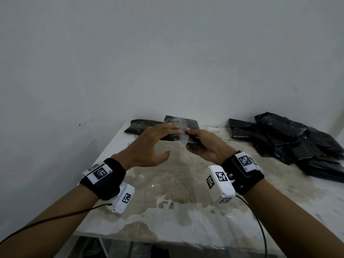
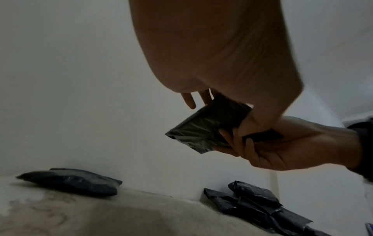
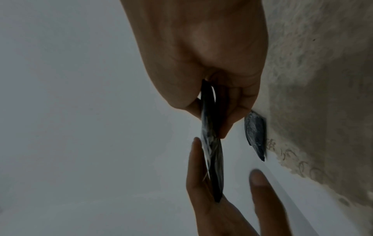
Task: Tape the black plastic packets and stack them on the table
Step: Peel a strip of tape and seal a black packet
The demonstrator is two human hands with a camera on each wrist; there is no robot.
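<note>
Nearest the camera, the stained white counter (image 1: 178, 207) runs out of the head view at its near edge, where dark shapes below it are too dim to name. Above the counter, the right hand (image 1: 208, 146) holds a black plastic packet (image 1: 188, 127) in the air, thumb on the packet's top face and fingers curled beneath it; the left wrist view shows those fingers wrapped under the packet's lower edge. The right palm hides the packet's right end. A strip of clear tape (image 1: 179, 129) crosses the packet's top face; it is glossy and crinkled, and its ends are hard to trace.

The left hand (image 1: 149, 146) is spread, fingers straight and laid flat over the packet's left part on the tape, thumb held apart below and touching nothing. In the right wrist view the packet is seen edge-on, with the left fingers (image 3: 196, 162) lying along one face.

Beyond the held packet, on the counter against the wall (image 1: 167, 62), lies a taped black packet (image 1: 139, 125), flat and partly hidden behind the left hand. Whether it is one packet or two stacked cannot be told from the head view; the left wrist view suggests two layers.

To the right of the held packet, well apart from it, a loose heap of black packets (image 1: 290, 144) lies on the counter near the wall, overlapping at odd angles, cut off by the right edge.
</note>
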